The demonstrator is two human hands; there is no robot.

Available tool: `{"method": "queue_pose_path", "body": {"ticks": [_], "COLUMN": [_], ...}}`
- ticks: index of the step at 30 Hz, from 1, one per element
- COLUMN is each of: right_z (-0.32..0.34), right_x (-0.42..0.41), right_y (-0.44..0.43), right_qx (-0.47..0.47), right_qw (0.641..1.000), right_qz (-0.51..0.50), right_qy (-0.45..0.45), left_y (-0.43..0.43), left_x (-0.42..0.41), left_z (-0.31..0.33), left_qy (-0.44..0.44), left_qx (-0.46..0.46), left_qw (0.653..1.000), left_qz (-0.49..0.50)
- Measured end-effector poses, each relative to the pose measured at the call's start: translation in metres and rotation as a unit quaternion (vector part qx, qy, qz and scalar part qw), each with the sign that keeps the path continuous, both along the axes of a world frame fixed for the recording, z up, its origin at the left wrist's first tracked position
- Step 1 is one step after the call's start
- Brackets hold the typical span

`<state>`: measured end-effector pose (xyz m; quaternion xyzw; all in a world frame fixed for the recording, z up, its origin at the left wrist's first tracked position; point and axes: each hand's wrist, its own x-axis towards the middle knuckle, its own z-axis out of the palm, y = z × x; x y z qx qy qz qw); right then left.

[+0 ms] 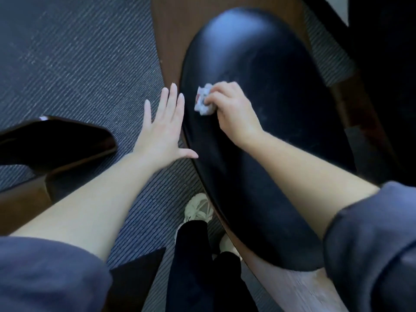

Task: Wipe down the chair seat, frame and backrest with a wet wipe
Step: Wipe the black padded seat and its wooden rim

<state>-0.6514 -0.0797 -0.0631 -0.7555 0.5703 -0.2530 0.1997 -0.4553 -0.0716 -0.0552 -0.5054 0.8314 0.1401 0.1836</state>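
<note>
Right hand [231, 111], fingers clenched round crumpled wipe [203, 102], presses it on seat [270, 86] near left edge for scrubbing contact. Left hand [162, 129], fingers released, spread by seat rim, likely steadying chair; touch unclear.

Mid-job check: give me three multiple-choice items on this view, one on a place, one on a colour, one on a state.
1. Where is the wet wipe? A on the carpet; B on the black seat cushion; C on a shoe.
2. What colour is the chair frame? A brown; B white; C silver.
3. How is the left hand? A a fist; B gripping the wipe; C open, fingers straight.
Key: B, the right hand holds it against the cushion; A, brown wood borders the cushion; C, its fingers lie extended.
</note>
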Motion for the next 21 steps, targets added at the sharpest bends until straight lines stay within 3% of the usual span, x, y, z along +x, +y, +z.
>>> {"method": "queue_pose_path", "body": {"ticks": [5,9,12,15,17,19,21], "right_z": [0.007,0.005,0.006,0.006,0.002,-0.001,-0.001], "right_x": [0.009,-0.004,-0.018,-0.015,-0.008,-0.008,-0.009], "right_y": [-0.023,0.057,0.088,0.056,0.014,-0.031,-0.051], "right_qx": [0.015,0.061,0.087,0.058,0.028,0.000,0.022], "right_qw": [0.999,0.983,0.968,0.953,0.980,1.000,0.985], "right_qz": [-0.036,0.170,0.232,0.293,0.192,-0.010,-0.168], "right_qy": [0.003,0.021,0.035,0.050,0.047,0.007,-0.041], "left_y": [-0.005,-0.003,-0.002,-0.003,-0.003,-0.002,-0.003], "left_x": [0.008,0.003,-0.001,-0.003,-0.002,-0.002,-0.004], "left_z": [-0.002,0.003,0.007,0.006,0.005,0.004,0.004], "left_qy": [-0.018,-0.023,-0.026,-0.023,-0.018,-0.012,-0.004], "left_qx": [0.022,0.016,0.022,0.032,0.040,0.049,0.054], "left_qw": [1.000,0.999,0.999,0.998,0.998,0.997,0.997], "left_qz": [0.007,0.024,0.034,0.046,0.053,0.060,0.061]}}
